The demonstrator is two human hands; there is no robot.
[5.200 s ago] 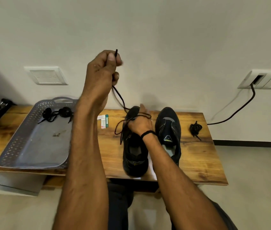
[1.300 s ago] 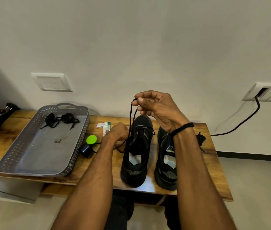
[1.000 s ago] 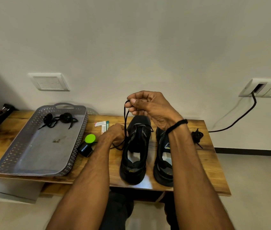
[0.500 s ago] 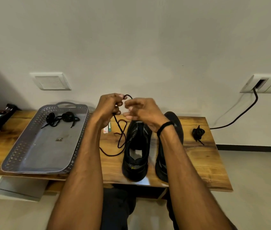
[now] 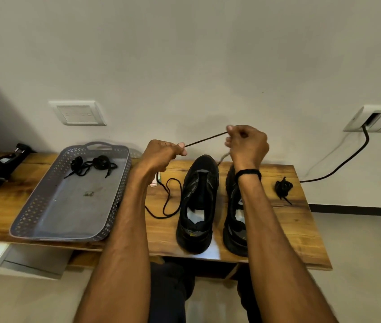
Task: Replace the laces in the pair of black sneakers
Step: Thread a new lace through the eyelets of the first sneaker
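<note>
Wooden bench (image 5: 278, 229) carries tray (image 5: 33, 206), sneakers (image 5: 198, 194), spare bundle (image 5: 283, 187); left hand (image 5: 161, 155) and right hand (image 5: 247, 145) pinch one lace (image 5: 205, 138)

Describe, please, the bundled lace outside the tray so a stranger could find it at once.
On the wooden table, look right of the right sneaker. The small black lace bundle lies alone on bare wood, unlike the laces in the grey tray.

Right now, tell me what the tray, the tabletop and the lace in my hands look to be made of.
Tray: likely moulded plastic, matte grey, with a regular perforated wall.
Tabletop: wood or wood-look laminate, semi-gloss; brown grain, a pale sheen at the front edge.
Lace: probably woven fabric cord, matte black; thin, limp where it loops on the tabletop.
</note>
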